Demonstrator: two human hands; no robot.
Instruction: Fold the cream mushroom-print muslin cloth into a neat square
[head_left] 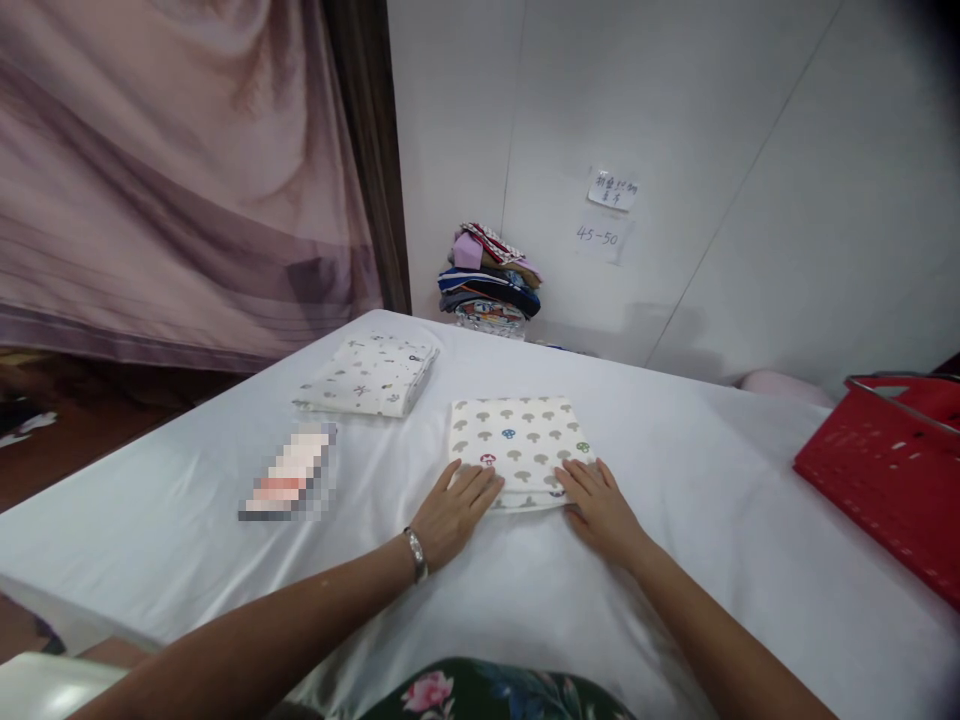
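Note:
A folded cream cloth with a mushroom print lies on the white-covered table in front of me. My left hand rests flat at its near left corner, fingers stretched out, a bracelet on the wrist. My right hand lies flat on its near right corner, fingers spread. Neither hand grips anything.
A second folded printed cloth lies further left. A blurred small object sits left of my hands. A stack of folded clothes stands at the wall. A red basket is at the right edge. A mauve curtain hangs left.

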